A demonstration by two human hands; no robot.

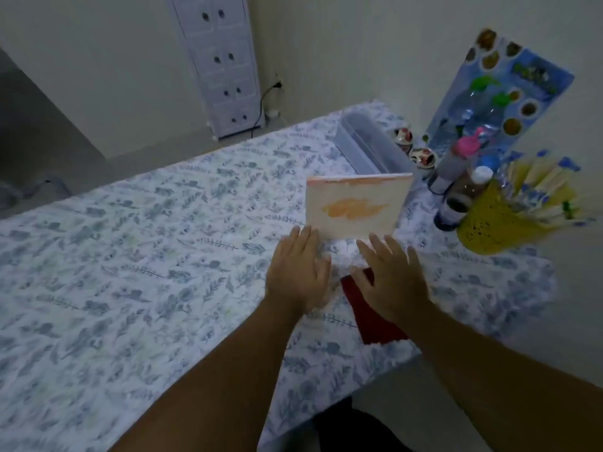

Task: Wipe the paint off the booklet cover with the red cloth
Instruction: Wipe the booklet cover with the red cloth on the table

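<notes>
A white booklet (pixel 355 207) with an orange paint smear on its cover lies on the floral tablecloth, right of centre. Just in front of it, my left hand (pixel 298 272) hovers flat with fingers spread, its fingertips near the booklet's near-left corner. My right hand (pixel 390 278) is also spread flat, holding nothing, above the upper part of the dark red cloth (pixel 368 318). The cloth lies on the table near its front edge, partly hidden under that hand and forearm.
A clear plastic box (pixel 368 145) stands behind the booklet. At the right are paint bottles (pixel 456 177), two small cups (pixel 421 156), a yellow mesh holder (pixel 489 223) of sticks and a blue toy package (pixel 502 93). The table edge (pixel 385 376) runs close on the right front.
</notes>
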